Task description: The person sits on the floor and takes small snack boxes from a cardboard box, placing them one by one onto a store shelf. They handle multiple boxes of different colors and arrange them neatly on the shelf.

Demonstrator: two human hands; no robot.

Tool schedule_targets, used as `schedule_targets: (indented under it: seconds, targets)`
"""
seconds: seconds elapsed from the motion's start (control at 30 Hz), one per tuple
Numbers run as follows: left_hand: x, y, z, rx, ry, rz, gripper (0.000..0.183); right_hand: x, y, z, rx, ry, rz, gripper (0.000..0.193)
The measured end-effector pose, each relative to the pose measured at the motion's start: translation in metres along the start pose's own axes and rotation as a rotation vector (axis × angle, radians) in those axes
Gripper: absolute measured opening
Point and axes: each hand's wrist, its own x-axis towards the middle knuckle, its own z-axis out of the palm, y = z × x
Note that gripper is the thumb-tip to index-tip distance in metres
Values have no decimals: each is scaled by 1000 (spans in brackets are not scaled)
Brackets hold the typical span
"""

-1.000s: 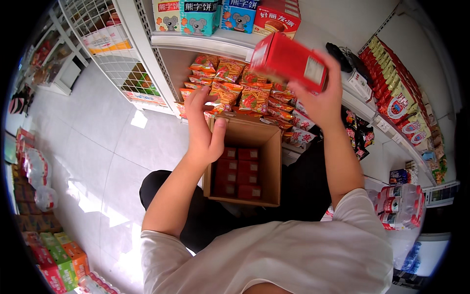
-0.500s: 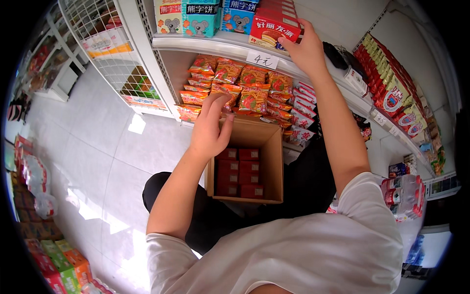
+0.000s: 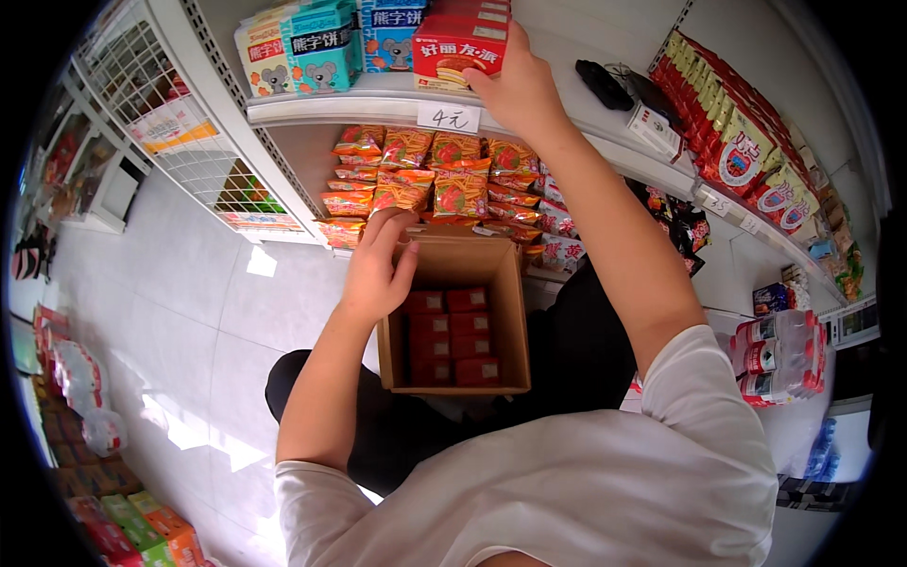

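Note:
A red cake box with a picture of a round cake stands at the front of a row of red boxes on the upper shelf. My right hand grips its right end, thumb on the front and fingers round the side. My left hand is held by the far left corner of an open cardboard carton, fingers loosely bent and thumb apart, holding nothing I can see. Inside the carton, between my legs, several small red boxes lie in two columns.
Blue and teal biscuit packs stand left of the red boxes. Orange snack bags fill the lower shelf beyond the carton. A black object and red-and-yellow bags are to the right. A wire rack is at left.
The view has shifted, so shelf and carton appear further left. My right hand stays on the red box, which now sits closer against the blue packs. My left hand remains by the carton corner.

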Motion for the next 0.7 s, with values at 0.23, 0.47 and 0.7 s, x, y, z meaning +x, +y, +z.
schedule_targets:
  seconds: [0.23, 0.47, 0.7]
  targets:
    - [2, -19, 40, 118, -228, -77, 21, -27, 18, -25, 37, 47, -83, 52]
    - [-37, -61, 124, 335, -728, -136, 23, -138, 88, -10, 240, 37, -522, 19]
    - [-113, -84, 252, 410, -1494, -208, 42, -170, 112, 13, 462, -177, -375, 8]
